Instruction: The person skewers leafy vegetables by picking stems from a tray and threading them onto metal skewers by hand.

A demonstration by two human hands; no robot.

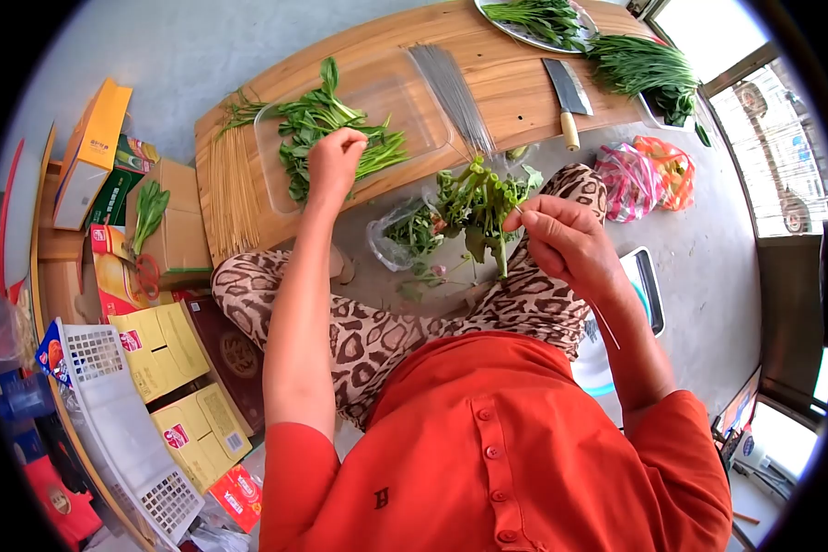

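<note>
My left hand [336, 164] is over a clear plastic tray [423, 115], its fingertips pinched at the stems of the leafy greens [308, 129] inside. My right hand [566, 239] is closed on a thin skewer, whose pale tail end [606, 327] sticks out below the hand. At the skewer's other end hangs a bunch of green stems [478, 207], held above my knees. Exactly how the stems sit on the skewer is hidden. Thin metal skewers [451, 97] lie beside the tray, and bamboo skewers [230, 193] lie at its left.
A cleaver [568, 92] rests on the wooden table [359, 37], handle over the edge. Chives [644, 69] and a plate of greens [538, 23] are at the far right. Plastic bags [630, 179] sit on the floor. Boxes [161, 350] and a white basket [120, 423] stand left.
</note>
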